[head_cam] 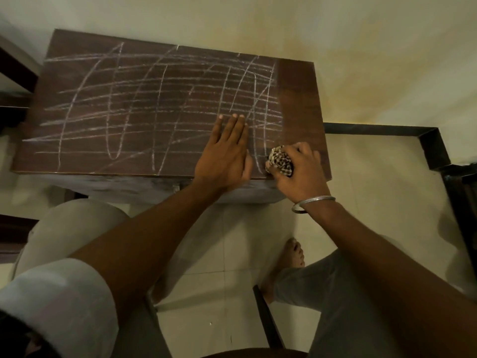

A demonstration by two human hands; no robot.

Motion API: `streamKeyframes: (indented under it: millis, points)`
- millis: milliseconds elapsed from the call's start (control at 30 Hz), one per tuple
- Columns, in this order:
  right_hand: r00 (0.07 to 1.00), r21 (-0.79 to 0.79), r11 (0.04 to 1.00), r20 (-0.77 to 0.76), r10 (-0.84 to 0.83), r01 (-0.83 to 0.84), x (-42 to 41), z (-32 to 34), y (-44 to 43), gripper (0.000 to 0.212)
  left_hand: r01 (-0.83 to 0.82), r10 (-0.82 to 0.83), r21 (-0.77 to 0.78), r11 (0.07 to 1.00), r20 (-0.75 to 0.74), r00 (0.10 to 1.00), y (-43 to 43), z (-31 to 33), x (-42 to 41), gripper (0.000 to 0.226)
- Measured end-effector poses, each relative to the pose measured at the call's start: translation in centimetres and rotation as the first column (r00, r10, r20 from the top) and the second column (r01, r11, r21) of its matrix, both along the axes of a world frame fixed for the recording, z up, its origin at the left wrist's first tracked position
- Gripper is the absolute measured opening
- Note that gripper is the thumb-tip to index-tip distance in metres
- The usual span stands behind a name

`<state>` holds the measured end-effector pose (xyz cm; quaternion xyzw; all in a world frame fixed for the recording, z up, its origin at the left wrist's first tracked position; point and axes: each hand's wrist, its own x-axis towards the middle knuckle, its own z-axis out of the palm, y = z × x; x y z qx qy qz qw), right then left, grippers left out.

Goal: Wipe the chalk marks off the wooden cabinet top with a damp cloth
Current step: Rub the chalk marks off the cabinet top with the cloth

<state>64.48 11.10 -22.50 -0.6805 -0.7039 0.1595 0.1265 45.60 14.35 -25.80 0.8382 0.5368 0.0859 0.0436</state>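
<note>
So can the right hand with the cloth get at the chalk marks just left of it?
Probably yes: the right hand holds the cloth beside the nearest chalk marks, though the left hand lies flat just beyond.

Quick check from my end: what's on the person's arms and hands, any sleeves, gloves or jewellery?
No gloves: both hands are bare. The left hand has a pale grey sleeve rolled up above the elbow, leaving the forearm uncovered. The right hand has a thin silver metal bangle at the wrist; no sleeve shows on that forearm. No rings that I can make out.
</note>
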Motion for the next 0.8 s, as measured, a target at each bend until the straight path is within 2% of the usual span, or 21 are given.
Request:
streamKeyframes:
  millis: [100,233,400,600,800]
  points:
    - [0.996,-0.015,0.999,-0.077,0.035,-0.036,0.4,-0.1,0.4,0.048,0.002,-0.002,0.004,1.000,-0.010,1.000,0.0,-0.2,0.2,0.072]
    - [0.990,-0.003,0.991,-0.020,0.137,-0.137,1.1,0.2,1.6,0.051,-0.001,0.001,0.007,1.000,-0.031,1.000,0.0,-0.2,0.3,0.072]
    - [0.999,0.007,0.999,-0.006,0.044,-0.044,0.6,0.7,4.4,0.050,-0.003,0.003,-0.006,1.000,-0.035,0.999,0.1,0.0,0.5,0.074]
    - [0.981,-0.044,0.980,-0.017,0.191,-0.192,0.8,0.7,2.0,0.047,-0.010,0.009,-0.014,1.000,-0.018,1.000,0.2,-0.1,0.5,0.073]
    - [0.990,0.010,0.990,0.008,0.139,-0.139,0.4,0.3,6.3,0.046,-0.020,0.020,0.016,1.000,-0.004,1.000,0.2,-0.3,0.6,0.070]
